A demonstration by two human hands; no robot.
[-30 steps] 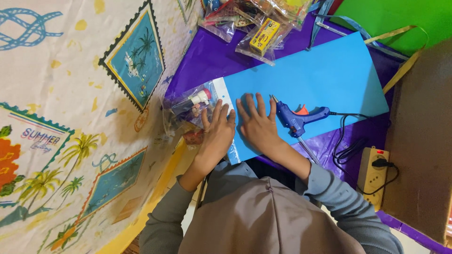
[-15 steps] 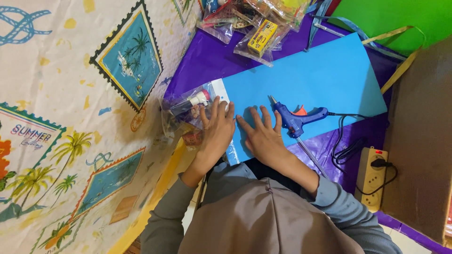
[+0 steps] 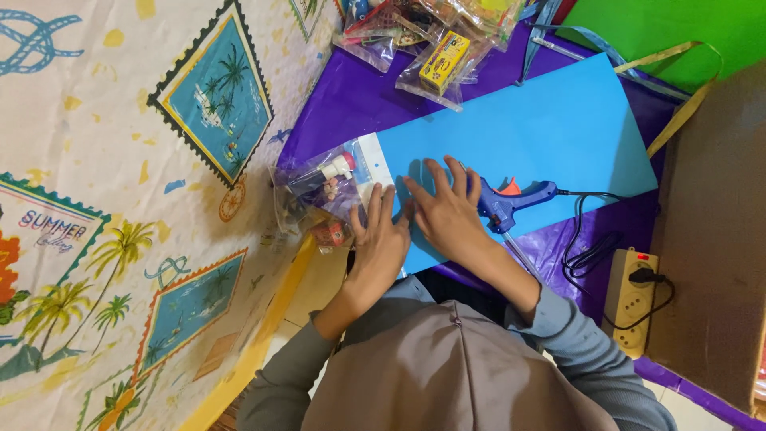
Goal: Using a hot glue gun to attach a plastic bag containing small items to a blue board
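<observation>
Hands lie flat, fingers spread and gripping nothing: the left hand point(image 3: 381, 239) and the right hand point(image 3: 447, 209) press side by side on the near corner of the large light-blue paper sheet point(image 3: 542, 136). The sheet rests on purple table covering point(image 3: 351, 96). Just right of the right hand, on the sheet, lies a blue hot-glue gun point(image 3: 511, 201). Left of the sheet sits a clear plastic bag of small parts point(image 3: 319, 195). Pressing or smoothing appears underway; steady, even downward pressure is called for.
</observation>
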